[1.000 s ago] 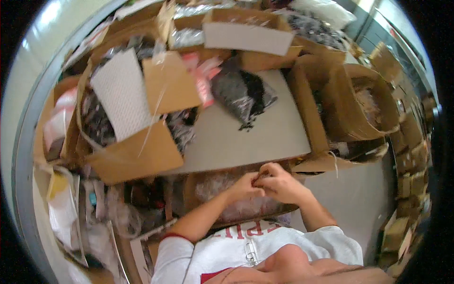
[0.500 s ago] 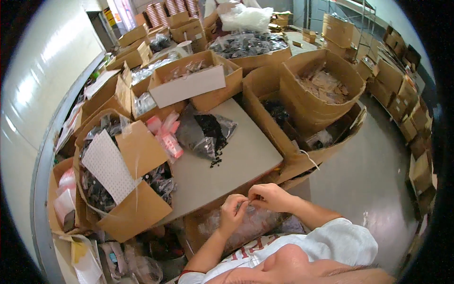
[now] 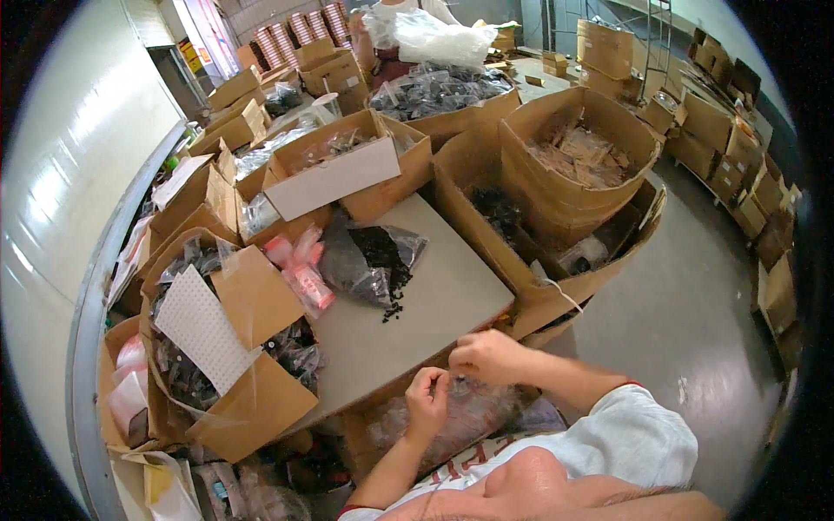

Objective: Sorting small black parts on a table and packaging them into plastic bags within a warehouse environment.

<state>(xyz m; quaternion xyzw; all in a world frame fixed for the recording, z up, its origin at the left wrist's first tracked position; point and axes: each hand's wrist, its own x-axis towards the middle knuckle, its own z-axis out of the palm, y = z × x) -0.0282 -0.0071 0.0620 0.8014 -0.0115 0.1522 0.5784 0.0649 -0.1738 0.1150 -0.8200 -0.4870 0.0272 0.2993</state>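
Note:
Both my hands are above the near edge of the grey table (image 3: 434, 306). My left hand (image 3: 427, 401) has its thumb and fingers pinched together, tips upward. Just beyond it and to the right, my right hand (image 3: 489, 357) is closed, its fingers curled toward the left one. Whatever either hand holds is too small or hidden to make out. Beneath the hands is an open carton of clear plastic bags (image 3: 460, 415). Across the tabletop lies an open clear bag (image 3: 354, 260), with small black parts (image 3: 387, 256) spilling from its mouth. Pink-and-white plastic packets (image 3: 306, 276) lie beside it.
On the left stands a carton of bagged black parts (image 3: 187, 369), topped by a white dotted sheet (image 3: 204, 328). Large cartons (image 3: 469, 165) border the table's right side. A long carton with a white flap (image 3: 334, 178) stands at the back. Behind the piles a person (image 3: 417, 9) is partly visible.
My hands were touching at the fingertips; a small gap now separates them, the right hand slightly higher and the left a little lower. The whole view has shifted slightly.

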